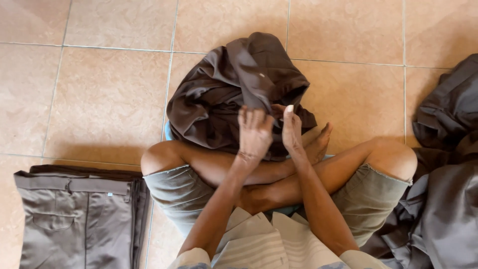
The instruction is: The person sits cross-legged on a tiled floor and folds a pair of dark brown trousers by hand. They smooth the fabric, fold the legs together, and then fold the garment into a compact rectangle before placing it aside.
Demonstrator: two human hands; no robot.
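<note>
**Seated person handling a crumpled brown garment on a tiled floor**

Head view, looking down. A person sits cross-legged at the centre and lower part of the frame, bare knees pointing out to the left and right, wearing grey-green shorts (181, 192) and a pale striped shirt (271, 244). Both forearms reach forward over the crossed shins. The left hand (255, 133) is curled, its fingers closed on a strip of the dark brown garment (234, 87); the right hand (292, 130) sits just beside it, thumb raised, its fingers apparently pinching the same cloth, though the grip itself is partly hidden. The two hands are close together but not touching. The garment lies bunched in a heap at upper centre, resting on the floor and against the shins, with one fold lifted toward the hands. At lower left, a neatly folded stack of brown trousers (82, 214) lies flat, waistband toward the top of the frame. Along the right edge, a loose pile of dark grey-brown clothes (448, 174) spreads beside the right knee. The floor (99, 84) is of beige tiles with pale grout lines.
</note>
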